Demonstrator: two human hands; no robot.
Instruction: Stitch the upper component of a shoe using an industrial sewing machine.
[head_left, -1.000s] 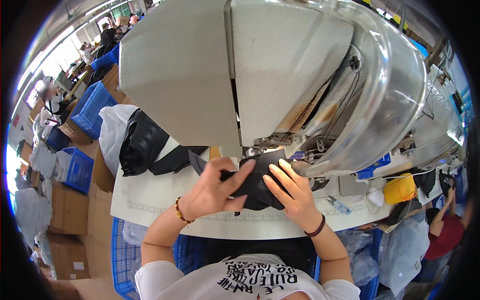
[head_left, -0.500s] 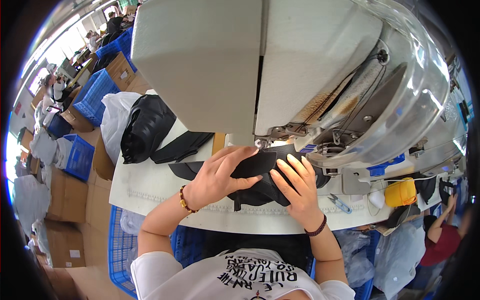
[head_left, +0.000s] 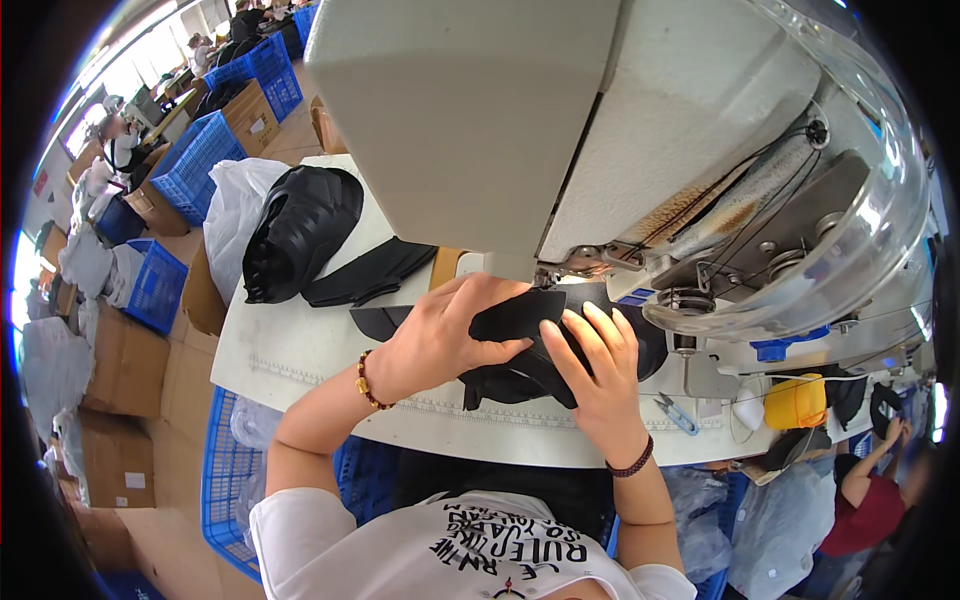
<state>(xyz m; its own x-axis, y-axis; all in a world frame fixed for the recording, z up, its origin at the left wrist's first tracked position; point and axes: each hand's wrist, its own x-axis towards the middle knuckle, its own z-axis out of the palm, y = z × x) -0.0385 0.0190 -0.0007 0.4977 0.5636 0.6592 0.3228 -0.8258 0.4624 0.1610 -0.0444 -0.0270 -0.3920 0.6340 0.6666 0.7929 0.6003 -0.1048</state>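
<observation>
Both hands lay flat, fingers spread, on a black fabric piece [head_left: 520,345] on the white surface [head_left: 300,350]: left hand [head_left: 440,335] over its left part, right hand [head_left: 600,370] over its right, beneath the sewing machine [head_left: 600,150]; further left lay a black stack [head_left: 300,230]

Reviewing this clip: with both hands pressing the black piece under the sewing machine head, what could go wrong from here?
1. Both the left hand and right hand press the black fabric piece close to the sewing machine needle area; fingertips might get caught.
2. The piece lies folded in layers, so it may shift or pucker.
3. The small blue snips lie near the table edge and might get knocked off.
</observation>
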